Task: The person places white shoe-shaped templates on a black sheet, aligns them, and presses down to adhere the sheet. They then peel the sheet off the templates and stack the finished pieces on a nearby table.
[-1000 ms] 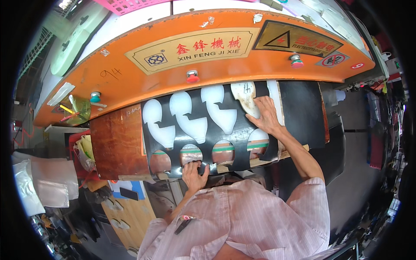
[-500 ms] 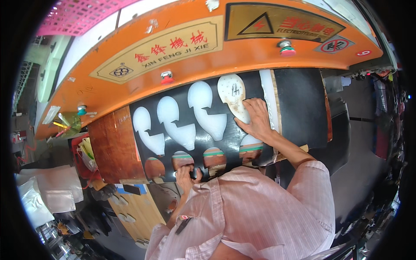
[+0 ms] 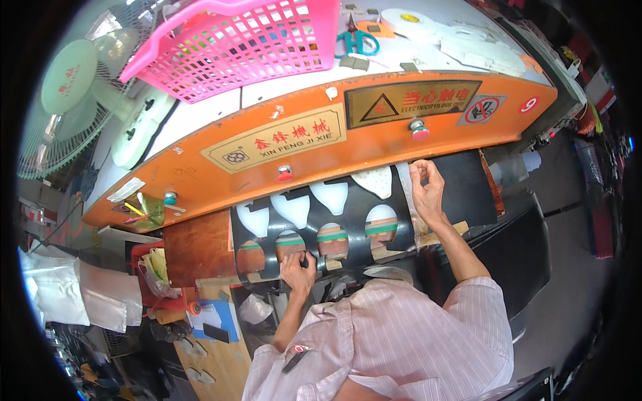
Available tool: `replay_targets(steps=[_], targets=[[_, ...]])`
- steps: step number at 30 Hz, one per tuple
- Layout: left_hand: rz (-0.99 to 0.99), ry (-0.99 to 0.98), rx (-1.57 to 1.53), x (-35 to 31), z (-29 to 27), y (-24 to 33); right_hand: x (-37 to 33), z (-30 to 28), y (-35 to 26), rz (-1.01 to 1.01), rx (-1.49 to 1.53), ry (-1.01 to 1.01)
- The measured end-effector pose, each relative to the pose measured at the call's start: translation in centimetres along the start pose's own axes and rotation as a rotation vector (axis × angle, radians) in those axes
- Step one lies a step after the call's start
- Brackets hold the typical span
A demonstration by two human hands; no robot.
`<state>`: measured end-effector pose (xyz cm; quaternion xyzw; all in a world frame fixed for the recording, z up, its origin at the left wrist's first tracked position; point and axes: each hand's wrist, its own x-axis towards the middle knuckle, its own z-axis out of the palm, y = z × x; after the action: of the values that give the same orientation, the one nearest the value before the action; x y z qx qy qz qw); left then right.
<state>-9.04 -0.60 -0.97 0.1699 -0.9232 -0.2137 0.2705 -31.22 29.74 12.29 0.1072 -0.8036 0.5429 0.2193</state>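
Observation:
A black sheet [image 3: 307, 230] with shaped cutouts lies on the work surface below the orange machine front. White sole-shaped pieces [image 3: 291, 209] show in its far cutouts, and a speckled cream piece [image 3: 376, 182] fills the rightmost one, partly hidden by the machine. Rounded holes along the near side let brown and green show through. My left hand [image 3: 297, 273] is closed on the sheet's near edge, its fingers curled beside a hole. Over the pale strip at the sheet's right edge, my right hand [image 3: 428, 190] is raised with its fingers bent together; anything in them is hidden.
The orange machine front [image 3: 267, 144] with red and green buttons spans the far side. On top are a pink basket [image 3: 247, 50] and teal-handled scissors [image 3: 358, 43]. A fan [image 3: 70, 80] stands far left. Brown board [image 3: 197, 247] lies left, a black panel [image 3: 461, 187] right.
My right hand has left the cream piece and moved right to the pale strip, its fingers now bent together. My left hand stays at the sheet's near edge. The view has tilted up.

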Motion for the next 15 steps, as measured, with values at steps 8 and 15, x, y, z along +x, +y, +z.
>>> replay_targets(steps=[8, 15], targets=[[-0.176, -0.101, -0.120, 7.3, 1.7, 0.4, 5.5, 2.0, -3.7, -0.252, -0.185, -0.014], [-0.221, -0.100, -0.040, 9.9, 2.2, 1.1, -1.8, 0.2, -1.2, -0.123, -0.220, -0.196]])
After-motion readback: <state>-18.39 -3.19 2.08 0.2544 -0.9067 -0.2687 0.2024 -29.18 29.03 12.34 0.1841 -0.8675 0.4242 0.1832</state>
